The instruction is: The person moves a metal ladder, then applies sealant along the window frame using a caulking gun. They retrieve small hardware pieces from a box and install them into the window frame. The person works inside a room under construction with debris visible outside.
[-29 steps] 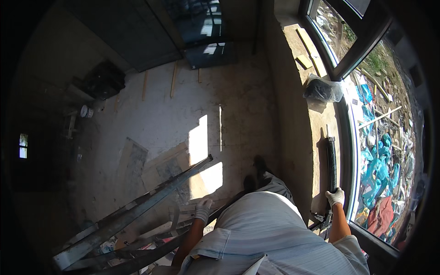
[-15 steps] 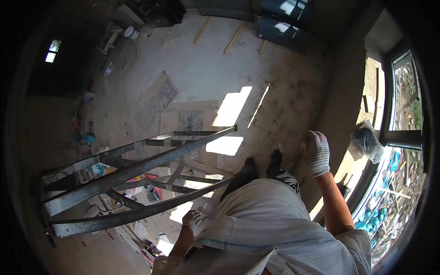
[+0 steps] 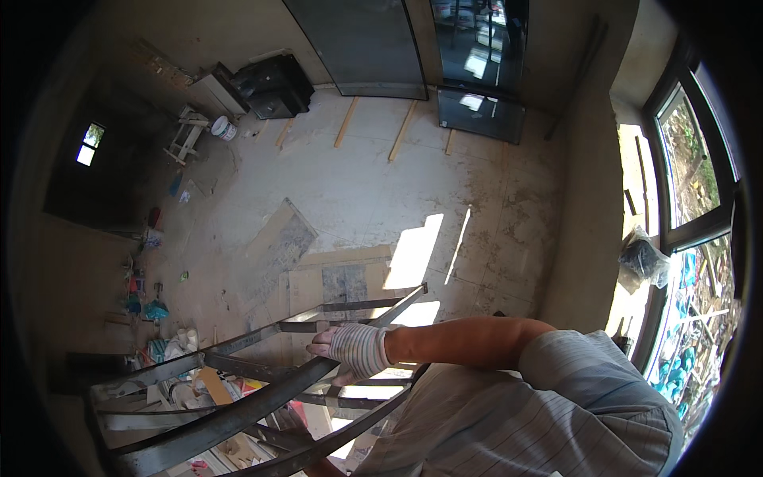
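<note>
I look down from high up on a dark metal ladder frame (image 3: 238, 401) that runs from lower left towards the middle. My right hand (image 3: 354, 350), in a striped white work glove, reaches across my body to the left and grips a rail of the frame near a cross rung (image 3: 350, 304). The bare forearm leads back to my striped shirt sleeve. My left hand is hidden below my body.
Far below lies a dusty concrete floor (image 3: 358, 183) with flat cardboard sheets (image 3: 278, 246) and sunlit patches. Glass panels (image 3: 481, 115) lean on the far wall, next to a black box (image 3: 274, 83) and a white bucket (image 3: 224, 127). On the right are a window (image 3: 687, 159) and a dark bag (image 3: 642, 261).
My right hand has left the window side and swung left across my body onto the ladder frame. My head has turned, so the floor now fills the view. The left hand has dropped out of sight.
</note>
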The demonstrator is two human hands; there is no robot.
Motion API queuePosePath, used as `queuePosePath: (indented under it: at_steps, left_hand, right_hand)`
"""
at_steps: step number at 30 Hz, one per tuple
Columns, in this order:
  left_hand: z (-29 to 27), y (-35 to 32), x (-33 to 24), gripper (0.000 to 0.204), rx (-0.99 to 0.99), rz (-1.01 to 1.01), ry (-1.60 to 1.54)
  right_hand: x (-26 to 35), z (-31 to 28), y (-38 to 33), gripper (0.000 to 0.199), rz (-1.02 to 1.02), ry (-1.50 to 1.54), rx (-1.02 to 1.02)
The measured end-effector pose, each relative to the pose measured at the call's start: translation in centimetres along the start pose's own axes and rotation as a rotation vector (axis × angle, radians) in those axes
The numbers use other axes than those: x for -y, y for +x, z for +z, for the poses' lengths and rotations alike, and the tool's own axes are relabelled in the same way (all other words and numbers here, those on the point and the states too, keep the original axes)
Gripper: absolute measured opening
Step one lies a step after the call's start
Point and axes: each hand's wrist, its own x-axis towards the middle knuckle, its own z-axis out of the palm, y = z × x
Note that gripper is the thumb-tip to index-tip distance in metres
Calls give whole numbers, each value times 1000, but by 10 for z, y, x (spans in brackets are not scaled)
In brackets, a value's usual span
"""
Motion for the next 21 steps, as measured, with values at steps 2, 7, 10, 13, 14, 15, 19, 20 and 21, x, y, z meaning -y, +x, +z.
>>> queuePosePath:
  at_steps: [2,7,10,13,14,15,19,20,21]
  left_hand:
    - [23,-1,-13,23,21,26,-59]
    - [55,7,-19,24,108,-49,-225]
    - [68,16,-21,25,152,-115,-258]
    - [80,27,-21,26,192,-177,-238]
    - [83,30,-21,27,203,-192,-240]
    - [87,34,-21,28,213,-209,-241]
    - [102,47,-7,30,208,-316,-298]
    - [118,46,0,31,109,-314,-280]
    - [127,49,8,30,145,-321,-205]
  right_hand:
    - [-2,27,21,73,80,104,53]
    - [-4,44,43,41,225,311,118]
    - [-2,45,50,35,257,303,87]
    - [-4,57,54,39,270,244,-6]
    - [-7,60,55,38,228,251,-44]
    - [-9,62,55,37,198,243,-92]
    - [-12,41,45,39,198,289,-109]
    - [-14,34,38,39,201,272,-149]
    - [-16,27,33,40,205,255,-190]
